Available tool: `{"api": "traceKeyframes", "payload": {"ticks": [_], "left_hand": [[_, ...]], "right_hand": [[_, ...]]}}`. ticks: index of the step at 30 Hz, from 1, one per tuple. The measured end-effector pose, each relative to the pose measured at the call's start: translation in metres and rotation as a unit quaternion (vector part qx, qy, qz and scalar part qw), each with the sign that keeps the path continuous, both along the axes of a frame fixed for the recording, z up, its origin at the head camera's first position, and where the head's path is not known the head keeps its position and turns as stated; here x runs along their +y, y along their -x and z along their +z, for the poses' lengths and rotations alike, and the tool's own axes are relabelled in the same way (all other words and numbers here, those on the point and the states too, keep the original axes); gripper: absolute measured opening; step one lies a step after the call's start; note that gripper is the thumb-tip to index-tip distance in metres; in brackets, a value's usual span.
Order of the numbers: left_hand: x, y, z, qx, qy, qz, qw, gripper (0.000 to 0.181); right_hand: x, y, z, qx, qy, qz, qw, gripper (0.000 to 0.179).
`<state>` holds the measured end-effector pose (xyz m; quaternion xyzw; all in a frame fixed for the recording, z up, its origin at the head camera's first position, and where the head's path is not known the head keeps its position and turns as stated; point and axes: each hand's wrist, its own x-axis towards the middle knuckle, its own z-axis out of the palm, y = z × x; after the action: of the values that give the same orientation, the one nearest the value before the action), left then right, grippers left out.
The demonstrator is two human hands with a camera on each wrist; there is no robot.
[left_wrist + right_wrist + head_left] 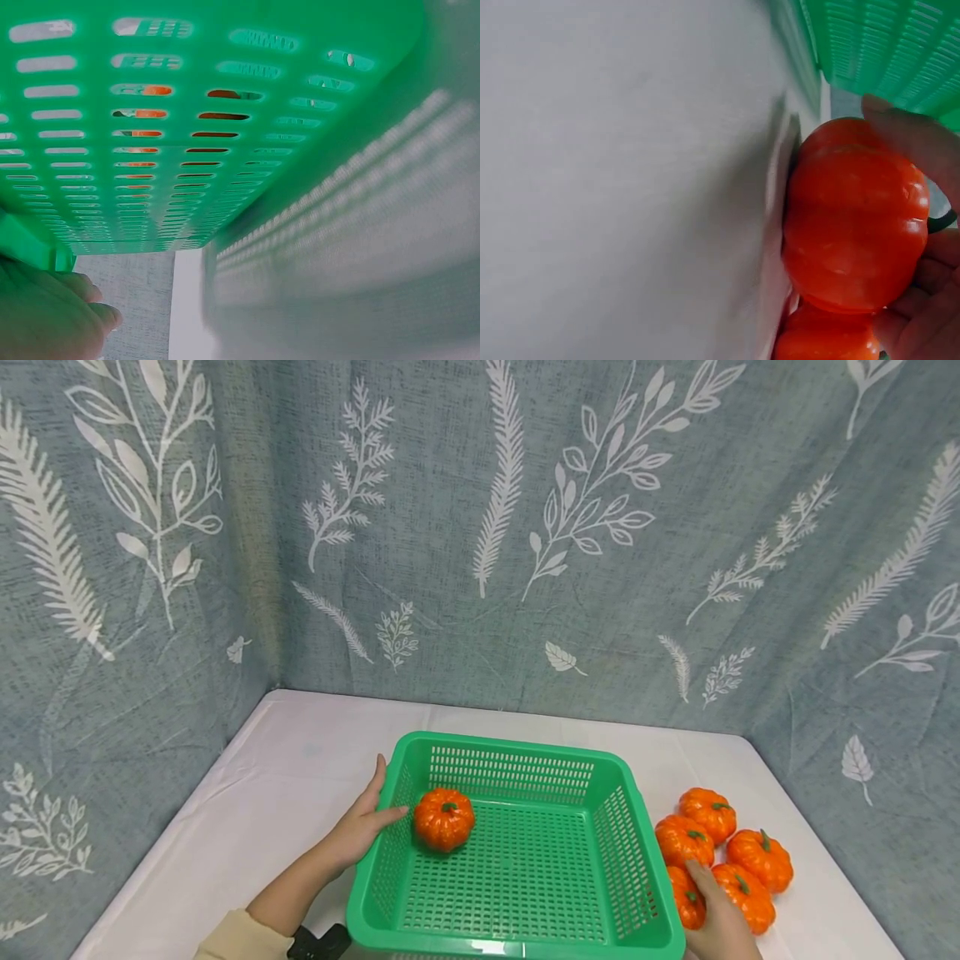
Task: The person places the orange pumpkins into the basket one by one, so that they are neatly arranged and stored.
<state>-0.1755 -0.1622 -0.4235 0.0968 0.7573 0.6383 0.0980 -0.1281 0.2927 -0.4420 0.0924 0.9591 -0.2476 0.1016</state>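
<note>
White cloth (300, 768) lay below; I had the right hand (722, 920) gripping the pumpkin (684, 897) just right of the basket (517, 860), the left hand (360, 827) clasping its opposite side.

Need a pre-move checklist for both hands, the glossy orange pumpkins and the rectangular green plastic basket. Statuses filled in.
1. Left hand gripping the rectangular green plastic basket's rim: ok.
2. Right hand around a glossy orange pumpkin: ok.
3. Grip firmness: cannot tell.
4. That pumpkin clear of neighbours: not ok, another pumpkin crowds it.
5. Bare basket floor beside the pumpkin inside: ok.
6. Basket flat on the white-covered table: cannot tell, underside hidden.
</note>
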Motion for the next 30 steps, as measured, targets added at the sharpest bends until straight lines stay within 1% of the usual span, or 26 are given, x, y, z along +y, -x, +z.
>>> {"api": "traceKeyframes", "payload": {"ticks": [5, 9, 13, 17, 21, 23, 27, 30], "left_hand": [[-0.001, 0.0, 0.001, -0.002, 0.003, 0.003, 1.0, 0.082], [-0.001, 0.0, 0.0, -0.005, 0.003, 0.004, 1.0, 0.082], [-0.001, 0.0, 0.0, -0.004, 0.004, 0.003, 1.0, 0.083], [-0.001, -0.001, 0.0, -0.003, 0.005, 0.002, 1.0, 0.082], [-0.001, -0.001, 0.0, -0.001, 0.003, 0.0, 1.0, 0.082], [-0.001, -0.001, 0.0, 0.0, 0.002, -0.001, 1.0, 0.082], [-0.001, 0.0, 0.0, -0.001, 0.001, -0.001, 1.0, 0.082], [-0.001, 0.0, 0.0, -0.002, 0.001, 0.0, 1.0, 0.082]], "right_hand": [[0.001, -0.003, -0.003, 0.016, -0.01, 0.008, 0.9998, 0.111], [0.0, -0.004, -0.005, 0.027, -0.011, 0.006, 0.9996, 0.108], [0.001, -0.004, -0.003, 0.021, -0.007, -0.003, 0.9997, 0.107], [0.003, -0.005, 0.003, 0.017, -0.009, -0.002, 0.9998, 0.107], [0.005, -0.005, 0.012, 0.033, -0.014, 0.007, 0.9993, 0.105], [0.005, -0.005, 0.017, 0.037, -0.016, 0.004, 0.9992, 0.105], [0.006, -0.003, 0.027, 0.055, -0.022, 0.01, 0.9982, 0.103], [0.006, -0.003, 0.036, 0.082, -0.025, 0.026, 0.996, 0.097]]}}
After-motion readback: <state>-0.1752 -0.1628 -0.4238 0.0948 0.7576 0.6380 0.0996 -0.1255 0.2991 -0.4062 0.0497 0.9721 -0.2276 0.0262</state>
